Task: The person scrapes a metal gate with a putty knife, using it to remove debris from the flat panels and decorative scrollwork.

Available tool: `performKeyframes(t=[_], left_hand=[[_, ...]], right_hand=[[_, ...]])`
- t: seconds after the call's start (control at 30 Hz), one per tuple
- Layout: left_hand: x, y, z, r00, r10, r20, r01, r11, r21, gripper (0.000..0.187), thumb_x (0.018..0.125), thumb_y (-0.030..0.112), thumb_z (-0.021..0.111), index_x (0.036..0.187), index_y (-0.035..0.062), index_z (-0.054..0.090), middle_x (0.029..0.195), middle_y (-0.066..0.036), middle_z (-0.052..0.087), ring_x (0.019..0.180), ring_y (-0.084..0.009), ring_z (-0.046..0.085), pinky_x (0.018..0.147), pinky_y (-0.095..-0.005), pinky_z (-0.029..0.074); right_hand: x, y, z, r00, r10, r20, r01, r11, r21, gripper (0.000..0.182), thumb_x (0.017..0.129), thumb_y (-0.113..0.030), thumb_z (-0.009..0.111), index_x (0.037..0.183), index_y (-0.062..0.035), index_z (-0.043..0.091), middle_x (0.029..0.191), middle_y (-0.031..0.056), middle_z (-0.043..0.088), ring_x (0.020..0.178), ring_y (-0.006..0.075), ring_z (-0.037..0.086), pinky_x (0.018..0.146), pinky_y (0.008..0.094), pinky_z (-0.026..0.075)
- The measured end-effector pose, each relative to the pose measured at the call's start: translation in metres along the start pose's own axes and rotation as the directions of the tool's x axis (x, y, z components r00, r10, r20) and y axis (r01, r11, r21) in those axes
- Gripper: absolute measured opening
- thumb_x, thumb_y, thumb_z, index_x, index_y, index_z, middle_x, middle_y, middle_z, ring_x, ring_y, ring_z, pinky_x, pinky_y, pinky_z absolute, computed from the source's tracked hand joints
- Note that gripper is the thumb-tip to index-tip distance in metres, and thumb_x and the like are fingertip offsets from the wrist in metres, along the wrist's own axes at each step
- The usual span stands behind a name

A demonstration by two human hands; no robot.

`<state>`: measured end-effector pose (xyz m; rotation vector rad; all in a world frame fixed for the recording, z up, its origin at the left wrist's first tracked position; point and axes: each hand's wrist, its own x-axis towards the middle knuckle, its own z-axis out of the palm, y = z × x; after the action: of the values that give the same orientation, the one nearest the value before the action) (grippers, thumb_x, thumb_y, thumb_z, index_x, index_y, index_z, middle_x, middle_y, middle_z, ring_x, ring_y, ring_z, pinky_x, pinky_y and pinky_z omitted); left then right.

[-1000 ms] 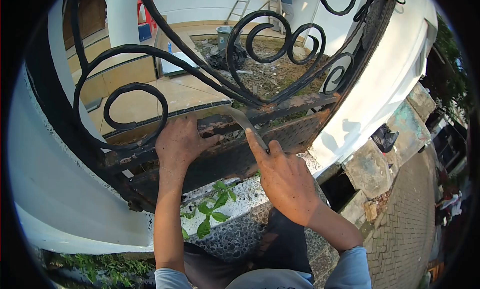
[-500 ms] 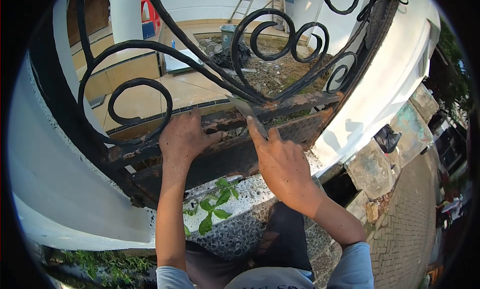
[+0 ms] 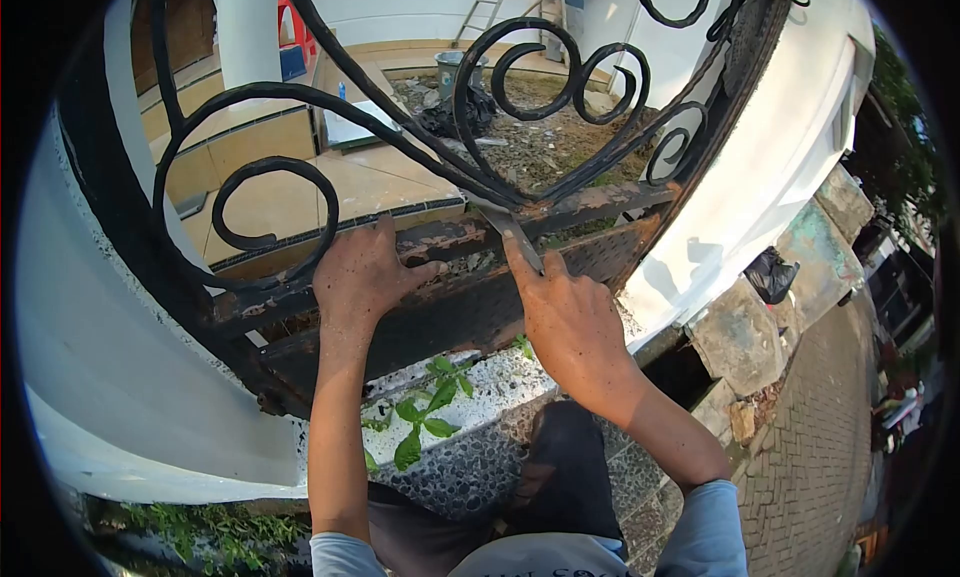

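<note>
My right hand [image 3: 575,312] is closed round a scraper [image 3: 497,217], its index finger stretched along the flat metal blade. The blade lies against the upper rail [image 3: 455,239] of a black wrought-iron fence, below the curled scrolls [image 3: 540,192]. Brownish patches show on this rail where the black paint is gone. To the left, my left hand [image 3: 362,277] grips the same rail, its fingers over the top and its thumb pointing right. The scraper's handle is hidden inside my right hand. A wider, rusty lower bar [image 3: 450,322] runs beneath the rail.
Green weeds [image 3: 425,412] grow at the white ledge under the fence. White walls [image 3: 740,227] flank it. Beyond stand a grey bucket [image 3: 450,72], a black plastic bag [image 3: 465,112], a ladder [image 3: 487,7] and a person [image 3: 575,2], partly visible. Stone slabs [image 3: 740,337] lie at right.
My right hand and the scraper have shifted slightly right along the rail. My left hand keeps its hold, and the whole view has moved a little.
</note>
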<state>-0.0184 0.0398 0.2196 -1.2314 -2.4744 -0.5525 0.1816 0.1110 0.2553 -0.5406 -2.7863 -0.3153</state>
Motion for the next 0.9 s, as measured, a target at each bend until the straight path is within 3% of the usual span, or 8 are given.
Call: performKeyframes(t=[0.07, 0.2, 0.3, 0.43, 0.57, 0.6, 0.73, 0.9], left_hand=[[-0.001, -0.003, 0.004, 1.000, 0.004, 0.011, -0.004, 1.000, -0.002, 0.066, 0.062, 0.055, 0.079, 0.099, 0.0021, 0.064, 0.082, -0.017, 0.066, 0.080, -0.0312, 0.066, 0.070, -0.0413, 0.053], [-0.001, 0.002, -0.004, 0.997, -0.040, 0.063, 0.040, 0.999, 0.014, 0.069, 0.060, 0.057, 0.079, 0.099, 0.0021, 0.064, 0.082, -0.017, 0.066, 0.080, -0.0311, 0.066, 0.070, -0.0410, 0.053], [0.000, -0.003, 0.003, 1.000, 0.020, -0.011, -0.020, 1.000, 0.007, 0.069, 0.061, 0.058, 0.078, 0.098, 0.0021, 0.064, 0.079, -0.016, 0.066, 0.078, -0.0309, 0.066, 0.068, -0.0410, 0.053], [0.000, 0.004, -0.008, 0.996, -0.018, 0.086, 0.010, 0.997, 0.081, 0.071, 0.064, 0.059, 0.076, 0.100, 0.0006, 0.063, 0.078, -0.014, 0.067, 0.079, -0.0279, 0.067, 0.067, -0.0392, 0.056], [0.001, 0.005, -0.005, 0.995, -0.061, 0.083, 0.055, 0.996, 0.070, 0.068, 0.061, 0.057, 0.078, 0.099, 0.0024, 0.064, 0.077, -0.015, 0.067, 0.077, -0.0292, 0.067, 0.067, -0.0406, 0.054], [0.001, 0.006, -0.004, 0.994, -0.075, 0.077, 0.069, 0.995, 0.067, 0.066, 0.060, 0.056, 0.079, 0.098, 0.0032, 0.065, 0.077, -0.015, 0.066, 0.077, -0.0299, 0.067, 0.067, -0.0413, 0.054], [0.003, 0.006, -0.006, 0.990, -0.081, 0.119, 0.078, 0.997, 0.026, 0.063, 0.060, 0.053, 0.080, 0.097, 0.0040, 0.065, 0.078, -0.014, 0.067, 0.078, -0.0290, 0.067, 0.067, -0.0405, 0.054], [0.003, 0.005, -0.005, 0.990, -0.088, 0.108, 0.084, 0.996, 0.044, 0.059, 0.060, 0.051, 0.081, 0.095, 0.0055, 0.066, 0.077, -0.013, 0.068, 0.078, -0.0279, 0.068, 0.067, -0.0402, 0.054]], right_hand=[[-0.003, -0.005, 0.003, 0.998, -0.061, -0.024, 0.061, 0.998, -0.005, 0.061, 0.080, -0.004, 0.060, 0.137, 0.0039, 0.040, 0.088, 0.0241, 0.060, 0.058, 0.0317, 0.067, 0.047, 0.0376, 0.055], [0.007, 0.018, 0.015, 0.998, 0.042, -0.053, -0.039, 0.997, 0.061, 0.065, 0.079, -0.002, 0.059, 0.140, 0.0037, 0.036, 0.088, 0.0250, 0.059, 0.061, 0.0369, 0.067, 0.051, 0.0444, 0.055], [-0.011, -0.009, -0.003, 0.998, -0.044, 0.037, 0.038, 0.987, 0.156, 0.064, 0.080, -0.001, 0.058, 0.140, 0.0040, 0.036, 0.091, 0.0249, 0.059, 0.062, 0.0348, 0.066, 0.050, 0.0416, 0.054], [-0.007, 0.007, 0.006, 0.997, 0.011, -0.079, -0.003, 0.995, 0.098, 0.068, 0.079, -0.002, 0.060, 0.141, 0.0032, 0.032, 0.094, 0.0262, 0.058, 0.060, 0.0362, 0.066, 0.050, 0.0423, 0.054], [-0.018, -0.009, 0.007, 0.988, -0.093, -0.123, 0.109, 0.985, 0.132, 0.069, 0.079, -0.002, 0.059, 0.142, 0.0024, 0.031, 0.095, 0.0285, 0.057, 0.058, 0.0336, 0.066, 0.045, 0.0392, 0.053], [-0.014, 0.000, 0.010, 0.995, -0.017, -0.100, 0.036, 0.981, 0.191, 0.071, 0.078, -0.002, 0.060, 0.143, 0.0023, 0.030, 0.093, 0.0293, 0.057, 0.057, 0.0347, 0.065, 0.042, 0.0389, 0.053], [-0.021, -0.014, 0.002, 0.994, -0.109, -0.010, 0.108, 0.957, 0.270, 0.067, 0.080, -0.002, 0.058, 0.142, 0.0029, 0.032, 0.095, 0.0288, 0.058, 0.054, 0.0324, 0.065, 0.043, 0.0390, 0.053], [-0.013, -0.004, 0.003, 0.992, -0.079, -0.100, 0.091, 0.989, 0.117, 0.065, 0.079, -0.002, 0.060, 0.139, 0.0037, 0.037, 0.095, 0.0283, 0.058, 0.054, 0.0313, 0.065, 0.045, 0.0407, 0.053]])
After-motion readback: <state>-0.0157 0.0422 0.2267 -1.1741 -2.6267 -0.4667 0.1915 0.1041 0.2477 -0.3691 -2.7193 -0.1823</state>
